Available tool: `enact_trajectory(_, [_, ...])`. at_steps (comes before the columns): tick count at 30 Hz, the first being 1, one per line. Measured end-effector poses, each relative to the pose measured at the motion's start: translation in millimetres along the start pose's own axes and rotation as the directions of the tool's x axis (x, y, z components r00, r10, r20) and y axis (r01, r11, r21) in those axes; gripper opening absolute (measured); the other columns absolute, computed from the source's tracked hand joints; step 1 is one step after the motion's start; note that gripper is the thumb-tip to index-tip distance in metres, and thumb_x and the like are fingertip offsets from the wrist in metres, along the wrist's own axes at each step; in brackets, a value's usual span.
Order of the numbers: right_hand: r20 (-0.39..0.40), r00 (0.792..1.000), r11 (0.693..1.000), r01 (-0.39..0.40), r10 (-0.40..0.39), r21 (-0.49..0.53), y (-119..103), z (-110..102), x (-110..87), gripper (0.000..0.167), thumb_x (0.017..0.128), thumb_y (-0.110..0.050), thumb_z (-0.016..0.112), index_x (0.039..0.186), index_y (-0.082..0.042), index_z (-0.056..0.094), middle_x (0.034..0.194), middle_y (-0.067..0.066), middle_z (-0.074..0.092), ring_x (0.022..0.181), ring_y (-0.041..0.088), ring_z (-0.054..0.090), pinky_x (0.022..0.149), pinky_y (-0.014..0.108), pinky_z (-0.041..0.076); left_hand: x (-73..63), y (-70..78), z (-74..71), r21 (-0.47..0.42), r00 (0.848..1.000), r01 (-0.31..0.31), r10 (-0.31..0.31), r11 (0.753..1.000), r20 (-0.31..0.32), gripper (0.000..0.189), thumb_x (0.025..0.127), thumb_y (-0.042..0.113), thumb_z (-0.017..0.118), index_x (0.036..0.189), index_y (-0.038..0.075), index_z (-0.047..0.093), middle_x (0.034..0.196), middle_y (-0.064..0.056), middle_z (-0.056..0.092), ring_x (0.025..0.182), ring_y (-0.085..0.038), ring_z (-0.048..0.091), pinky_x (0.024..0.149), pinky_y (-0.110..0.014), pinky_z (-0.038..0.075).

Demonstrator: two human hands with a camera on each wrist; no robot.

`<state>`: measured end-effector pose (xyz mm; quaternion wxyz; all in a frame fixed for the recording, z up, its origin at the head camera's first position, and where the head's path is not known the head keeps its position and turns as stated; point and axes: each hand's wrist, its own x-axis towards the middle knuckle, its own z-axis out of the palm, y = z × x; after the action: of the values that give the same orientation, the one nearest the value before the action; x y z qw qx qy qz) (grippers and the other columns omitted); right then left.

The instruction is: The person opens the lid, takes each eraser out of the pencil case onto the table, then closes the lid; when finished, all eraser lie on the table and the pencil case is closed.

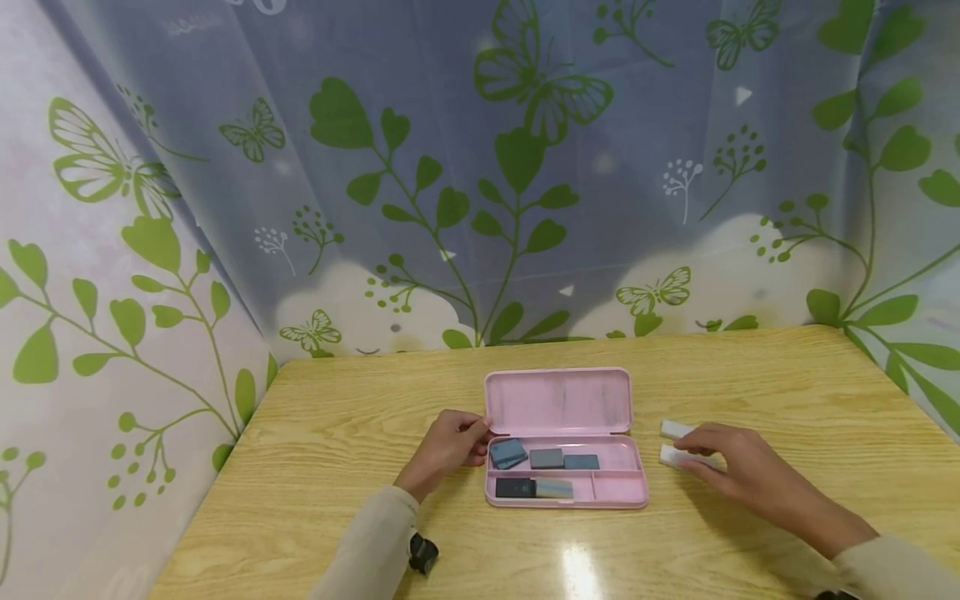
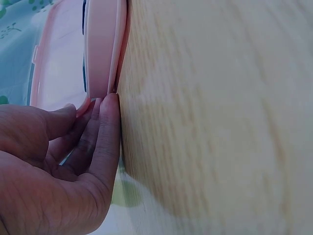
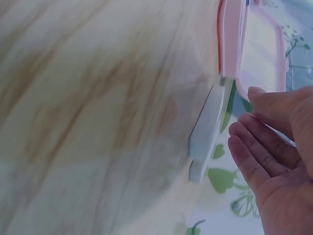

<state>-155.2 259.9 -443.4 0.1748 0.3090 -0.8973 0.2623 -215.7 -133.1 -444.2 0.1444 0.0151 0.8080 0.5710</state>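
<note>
We see a pink case (image 1: pixel 621 492) on the tabletop (image 1: pixel 270 508), between the two hands. Its lid (image 1: pixel 558 402) is open on the far side. The left hand (image 1: pixel 450 446) is at the left side of the case. Its fingers are softly bent, with the thumb apart from them, and the tips touch the case.

Two white blocks (image 1: pixel 673 456) lie on the tabletop to the right of the case, one behind the other. The right hand (image 1: pixel 738 462) is just beside them. Its fingers bend a little, we see a gap to the thumb, and they have hold of nothing.

In the back part of the case we see blue and gray blocks (image 1: pixel 547 458). In the front left part lie a black block (image 1: pixel 515 487) and a pale block (image 1: pixel 554 489), end to end.
</note>
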Motion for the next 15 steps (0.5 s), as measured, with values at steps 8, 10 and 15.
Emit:
enact_trajectory(8, [0.064,0.996,0.996,0.050,-0.055,0.080,-13.6,11.5,16.2,0.021,0.081,-0.002,0.083,0.100,-0.005,0.075,0.090,-0.004,0.068,0.078,0.004,0.060,0.062,0.028,0.055,-1.8,2.1,0.0,0.002,1.000,-0.005,0.005,1.000,-0.002,0.029,0.107,0.019,0.055,0.109,-0.004,0.072,0.086,-0.009,0.066,0.072,-0.013,0.059,0.064,-0.027,0.060])
enact_trajectory(10, [0.075,0.995,0.993,0.060,-0.068,0.104,-19.0,14.3,20.2,0.019,0.082,-0.001,0.082,0.100,-0.004,0.075,0.089,-0.004,0.067,0.077,0.005,0.060,0.062,0.029,0.055,-1.7,2.2,-0.1,0.001,1.000,-0.004,0.004,1.000,-0.002,0.029,0.107,0.019,0.055,0.109,-0.004,0.072,0.086,-0.009,0.066,0.072,-0.013,0.059,0.064,-0.027,0.060])
enact_trajectory(15, [0.130,0.989,0.986,0.043,-0.064,0.159,-33.4,22.3,30.7,0.016,0.086,-0.001,0.078,0.101,-0.001,0.075,0.094,0.002,0.070,0.081,0.011,0.064,0.067,0.030,0.057,-0.4,1.2,-0.2,0.002,1.000,0.001,-0.001,1.000,-0.001,0.029,0.107,0.019,0.055,0.108,-0.004,0.072,0.086,-0.008,0.065,0.071,-0.013,0.060,0.064,-0.026,0.060])
